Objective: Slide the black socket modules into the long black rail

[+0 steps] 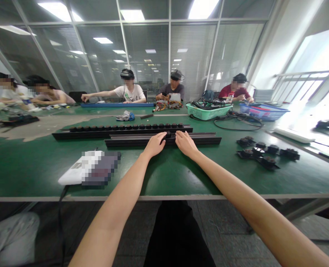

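Along the near edge of the bench (181,181), we can pass between white item (72,172) and loose black parts (272,149); beyond, the front rail (170,141) blocks us.

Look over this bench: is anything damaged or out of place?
Yes: on the left, the green tabletop has a ragged-edged beige patch, as if its covering were worn or torn. Behind the black rails, a grey-and-blue bundle, perhaps cloth, lies crumpled, which looks merely untidy. I see nothing spilled.
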`<state>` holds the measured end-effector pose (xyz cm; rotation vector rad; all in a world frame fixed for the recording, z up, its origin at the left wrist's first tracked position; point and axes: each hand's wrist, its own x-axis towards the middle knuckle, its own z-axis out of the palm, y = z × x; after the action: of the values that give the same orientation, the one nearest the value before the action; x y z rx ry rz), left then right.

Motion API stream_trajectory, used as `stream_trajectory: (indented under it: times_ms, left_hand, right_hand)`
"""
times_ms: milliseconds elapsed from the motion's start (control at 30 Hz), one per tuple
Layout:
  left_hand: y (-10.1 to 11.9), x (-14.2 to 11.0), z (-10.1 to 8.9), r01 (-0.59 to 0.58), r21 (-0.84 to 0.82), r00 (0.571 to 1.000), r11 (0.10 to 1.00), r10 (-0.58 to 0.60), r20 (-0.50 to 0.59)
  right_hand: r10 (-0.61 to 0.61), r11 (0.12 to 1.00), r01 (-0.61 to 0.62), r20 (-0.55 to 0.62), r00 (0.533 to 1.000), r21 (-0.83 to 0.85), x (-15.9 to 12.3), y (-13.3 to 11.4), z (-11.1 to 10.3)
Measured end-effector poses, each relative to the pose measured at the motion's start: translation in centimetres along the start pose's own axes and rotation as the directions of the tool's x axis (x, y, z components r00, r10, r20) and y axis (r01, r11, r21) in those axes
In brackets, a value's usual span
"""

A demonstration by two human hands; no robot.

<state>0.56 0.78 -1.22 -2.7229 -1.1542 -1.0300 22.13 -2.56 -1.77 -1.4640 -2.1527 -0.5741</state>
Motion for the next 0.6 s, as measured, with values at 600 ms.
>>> stream_trajectory:
  times_ms: [600]
  left_hand:
    - [-0.04,0.01,0.09,-0.002,0.004,1.0,1.0,0.002,0.001]
  right_hand:
    - [-0.025,1.0,0.025,-0.023,0.999,0.005,-0.25,0.33,0.41]
